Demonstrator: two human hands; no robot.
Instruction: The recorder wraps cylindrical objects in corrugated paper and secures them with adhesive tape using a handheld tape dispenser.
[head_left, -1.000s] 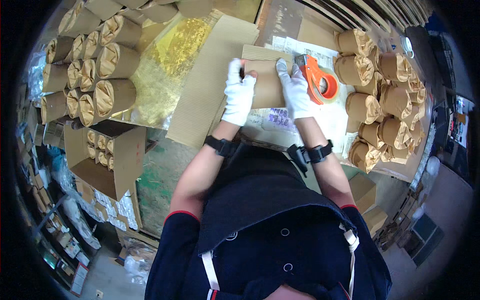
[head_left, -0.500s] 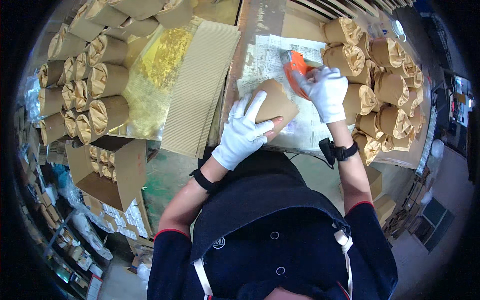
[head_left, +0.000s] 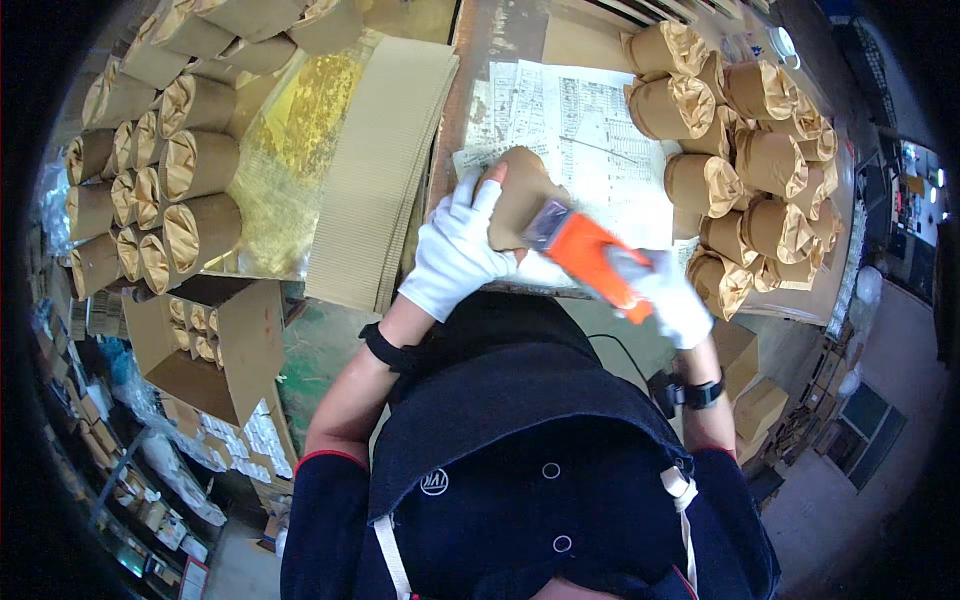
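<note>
A brown paper-wrapped bundle [head_left: 525, 185] stands over the printed sheets near the table's front edge. My left hand [head_left: 455, 250], in a white glove with bare fingertips showing, is closed round its left side and steadies it. From the right, my right hand [head_left: 672, 298], also gloved in white, grips an orange hand tool [head_left: 590, 262] with a grey head. That head meets the right side of the bundle. The tool's exact kind is unclear, and motion blurs the fingers of my right hand.
Printed paper sheets [head_left: 610, 180] cover the work spot. Corrugated cardboard sheets [head_left: 385, 150] lie left of it. Brown paper-wrapped cylinders [head_left: 205, 235] are stacked at the left, with more cylinders [head_left: 700, 185] at the right. An open carton [head_left: 200, 375] holding similar bundles stands lower left.
My right hand has come down with the orange tool, whose head has swung to the bundle's right side. My left hand has shifted slightly left, and the bundle has turned in it.
</note>
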